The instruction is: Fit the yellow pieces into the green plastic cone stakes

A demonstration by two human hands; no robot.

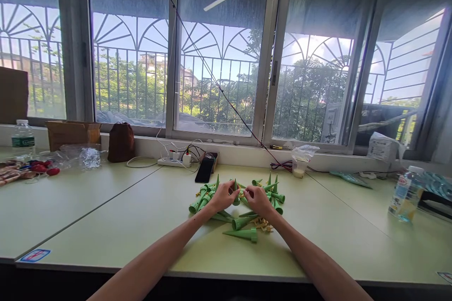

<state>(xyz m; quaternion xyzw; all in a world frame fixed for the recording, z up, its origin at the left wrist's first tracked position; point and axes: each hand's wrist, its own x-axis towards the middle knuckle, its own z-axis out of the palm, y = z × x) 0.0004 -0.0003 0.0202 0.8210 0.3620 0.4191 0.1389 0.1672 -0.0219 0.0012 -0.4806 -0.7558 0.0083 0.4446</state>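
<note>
My left hand [224,196] is closed around a green plastic spike [236,197], held upright with its point up, over the pile in the middle of the table. Close beside it, my right hand [259,200] has thumb and fingers pinched together near the spike; whatever is between the fingertips is too small to make out. Several more green spikes lie and stand around both hands, and one spike [243,234] lies nearest me, pointing left. Small yellow plastic pieces [264,225] are scattered by my right wrist.
A black phone [205,170] and a power strip [173,162] lie toward the window. A water bottle [406,195] stands at the right. At the left are a brown pouch [121,142], a cardboard box [73,135] and another bottle [23,137]. A cable [226,94] hangs diagonally across the window.
</note>
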